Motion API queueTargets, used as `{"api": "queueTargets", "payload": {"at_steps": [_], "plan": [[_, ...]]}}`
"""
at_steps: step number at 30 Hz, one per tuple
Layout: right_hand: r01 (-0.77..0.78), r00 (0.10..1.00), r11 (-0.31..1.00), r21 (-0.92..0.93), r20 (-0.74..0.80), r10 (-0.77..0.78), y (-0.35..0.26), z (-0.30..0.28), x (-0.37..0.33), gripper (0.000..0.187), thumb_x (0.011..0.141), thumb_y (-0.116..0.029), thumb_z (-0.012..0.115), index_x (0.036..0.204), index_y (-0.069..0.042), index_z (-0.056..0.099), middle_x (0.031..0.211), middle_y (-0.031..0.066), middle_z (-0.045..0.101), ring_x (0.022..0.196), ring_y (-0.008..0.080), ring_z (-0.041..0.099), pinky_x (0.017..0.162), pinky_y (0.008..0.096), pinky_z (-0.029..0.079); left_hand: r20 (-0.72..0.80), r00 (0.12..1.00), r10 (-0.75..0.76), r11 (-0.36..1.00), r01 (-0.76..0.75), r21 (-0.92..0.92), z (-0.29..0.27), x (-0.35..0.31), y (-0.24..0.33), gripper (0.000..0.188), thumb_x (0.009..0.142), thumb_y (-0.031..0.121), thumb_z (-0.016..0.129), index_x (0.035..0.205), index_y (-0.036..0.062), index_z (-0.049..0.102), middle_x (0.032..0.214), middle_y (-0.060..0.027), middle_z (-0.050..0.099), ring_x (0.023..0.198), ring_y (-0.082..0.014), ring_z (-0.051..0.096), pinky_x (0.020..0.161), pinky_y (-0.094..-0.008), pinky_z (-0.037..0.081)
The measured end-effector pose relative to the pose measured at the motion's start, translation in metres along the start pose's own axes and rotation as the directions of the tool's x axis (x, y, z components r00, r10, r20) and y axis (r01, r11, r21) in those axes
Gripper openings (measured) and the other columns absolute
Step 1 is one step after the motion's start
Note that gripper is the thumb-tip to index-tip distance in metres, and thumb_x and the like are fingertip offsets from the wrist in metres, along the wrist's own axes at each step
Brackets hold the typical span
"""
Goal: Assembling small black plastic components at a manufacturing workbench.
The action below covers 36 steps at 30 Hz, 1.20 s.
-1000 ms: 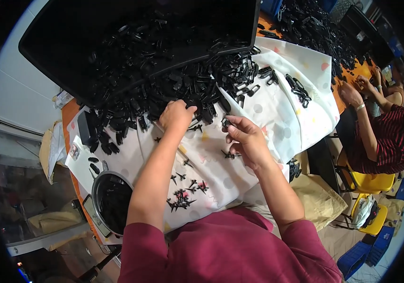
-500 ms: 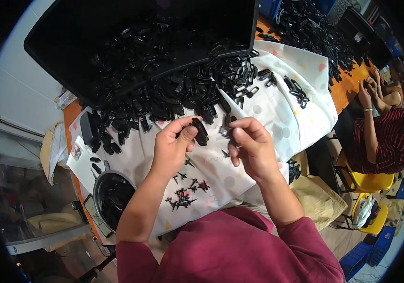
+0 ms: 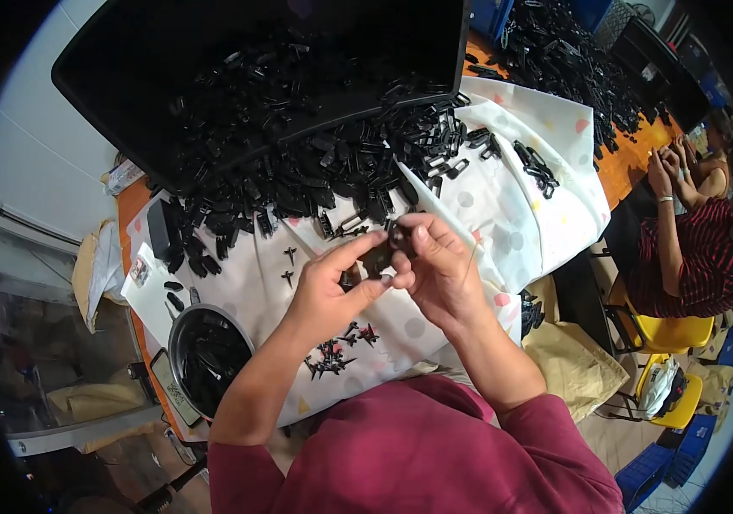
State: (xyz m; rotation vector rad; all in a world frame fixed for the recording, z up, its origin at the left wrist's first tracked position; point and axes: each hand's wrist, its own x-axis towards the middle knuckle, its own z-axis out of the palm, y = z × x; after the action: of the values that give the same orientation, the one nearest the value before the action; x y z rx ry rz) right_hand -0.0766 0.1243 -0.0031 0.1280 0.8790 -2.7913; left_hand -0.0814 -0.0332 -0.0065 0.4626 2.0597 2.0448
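Observation:
Over the cloth, my two hands meet around a small black plastic part [image 3: 374,260]. My left hand [image 3: 337,281] grips it between thumb and fingers. Fingers of my right hand [image 3: 436,267] are closed at its other end, with a small dark piece [image 3: 397,234] at their tips; its exact shape is hidden. Nearer me on the cloth lies a cluster of small black pronged pieces [image 3: 329,360], and a few similar pieces [image 3: 289,264] sit left of my left hand. A heap of black plastic parts [image 3: 298,180] spreads beyond both hands.
A large black bin [image 3: 462,51] lies tipped at the back, with parts spilling out. At left stand a round bowl [image 3: 176,343] of black parts and a phone [image 3: 166,377]. The spotted cloth [image 3: 546,248] covers the table. Another person [image 3: 692,248] works at right near yellow chairs [image 3: 683,330].
My hands have come together, the right moving left to the black part. My left hand has turned, its fingers now pointing right. Small pieces left of it now show.

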Motion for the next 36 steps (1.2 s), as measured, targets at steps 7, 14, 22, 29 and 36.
{"api": "queueTargets", "payload": {"at_steps": [7, 14, 22, 29, 36], "plan": [[0.039, 0.992, 0.961, -0.275, 0.127, -0.004, -0.008, -0.003, -0.014, 0.014, 0.083, -0.008, 0.054, 0.094, 0.001, 0.054, 0.071, 0.0075, 0.052, 0.053, 0.0124, 0.05, 0.037, 0.021, 0.042, 0.082, 0.943, 0.324, 0.791, -0.317, 0.523, -0.001, 0.001, 0.016, 0.034, 0.068, 0.006, 0.069, 0.1, 0.0001, 0.059, 0.094, -0.009, 0.057, 0.066, -0.0108, 0.053, 0.055, -0.0197, 0.043], [-0.078, 0.99, 0.897, -0.435, 0.072, 0.121, -0.024, -0.001, -0.018, 0.011, 0.082, -0.007, 0.056, 0.088, 0.001, 0.056, 0.068, 0.0048, 0.052, 0.046, 0.0097, 0.048, 0.033, 0.0193, 0.035, 0.022, 0.947, 0.32, 0.8, -0.283, 0.528, -0.001, -0.009, 0.022, 0.038, 0.06, 0.006, 0.073, 0.095, 0.0025, 0.061, 0.083, -0.008, 0.061, 0.063, -0.0136, 0.057, 0.053, -0.0233, 0.045], [-0.163, 0.986, 0.86, -0.484, -0.053, 0.157, -0.02, -0.004, -0.018, 0.008, 0.082, -0.008, 0.057, 0.081, 0.0, 0.055, 0.072, 0.0038, 0.053, 0.046, 0.0084, 0.048, 0.031, 0.0182, 0.032, 0.181, 0.874, 0.451, 0.523, -0.423, 0.74, 0.0, -0.003, 0.017, 0.033, 0.064, 0.011, 0.071, 0.094, 0.0027, 0.061, 0.083, -0.0083, 0.061, 0.068, -0.0189, 0.06, 0.057, -0.0266, 0.047], [0.026, 0.998, 0.813, -0.582, -0.031, -0.054, -0.001, -0.004, -0.019, 0.024, 0.08, -0.009, 0.059, 0.099, -0.001, 0.047, 0.086, 0.0078, 0.055, 0.06, 0.0129, 0.056, 0.048, 0.0244, 0.049, -0.186, 0.959, -0.214, 0.94, 0.15, -0.308, 0.03, -0.011, 0.0, 0.034, 0.082, 0.01, 0.057, 0.113, -0.0007, 0.051, 0.102, -0.0072, 0.059, 0.061, -0.0027, 0.048, 0.056, -0.0145, 0.038], [-0.061, 0.996, 0.656, -0.752, -0.005, 0.087, 0.005, -0.023, -0.006, 0.017, 0.078, -0.009, 0.062, 0.084, 0.002, 0.051, 0.07, 0.0065, 0.058, 0.058, 0.0124, 0.058, 0.051, 0.023, 0.047, 0.093, 0.933, -0.348, 0.396, 0.236, -0.888, 0.017, -0.002, -0.038, 0.018, 0.087, 0.014, 0.049, 0.099, 0.0025, 0.054, 0.095, -0.0074, 0.058, 0.05, -0.0032, 0.039, 0.045, -0.0164, 0.034]]}}
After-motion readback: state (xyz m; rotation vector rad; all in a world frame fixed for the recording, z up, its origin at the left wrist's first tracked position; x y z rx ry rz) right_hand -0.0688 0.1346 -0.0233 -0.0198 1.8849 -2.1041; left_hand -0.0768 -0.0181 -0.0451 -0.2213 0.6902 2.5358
